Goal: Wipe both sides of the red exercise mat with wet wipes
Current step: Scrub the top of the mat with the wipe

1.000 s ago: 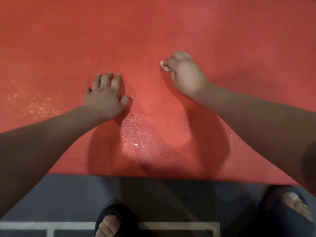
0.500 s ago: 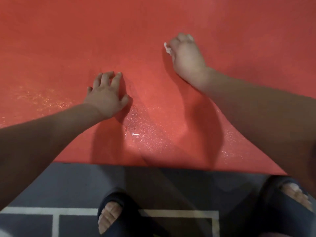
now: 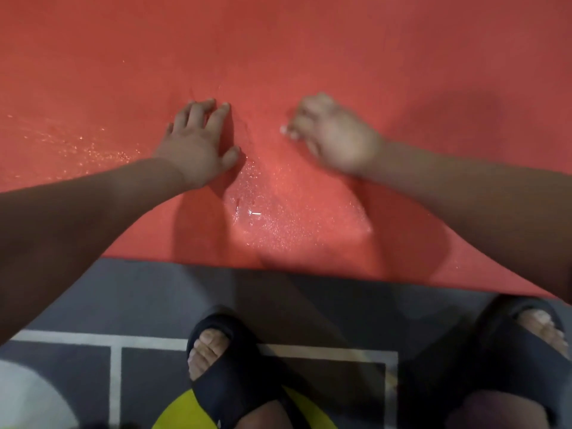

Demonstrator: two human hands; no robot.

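The red exercise mat (image 3: 309,51) fills the upper part of the view, with wet glistening patches near its front edge and at the left. My left hand (image 3: 198,144) presses flat on the mat, fingers spread. My right hand (image 3: 334,134) is blurred and curled over a wet wipe (image 3: 286,131), of which only a small white bit shows at the fingertips, against the mat.
The mat's front edge (image 3: 278,270) lies on a grey rug with white lines (image 3: 114,339). My feet in black slides stand just in front, the left (image 3: 223,360) and the right (image 3: 526,342). A yellow shape (image 3: 176,413) shows at the bottom.
My right hand with the wipe has drawn back toward me over the mat. The left hand has stayed pressed in place. The view has tilted down, showing more rug and feet.
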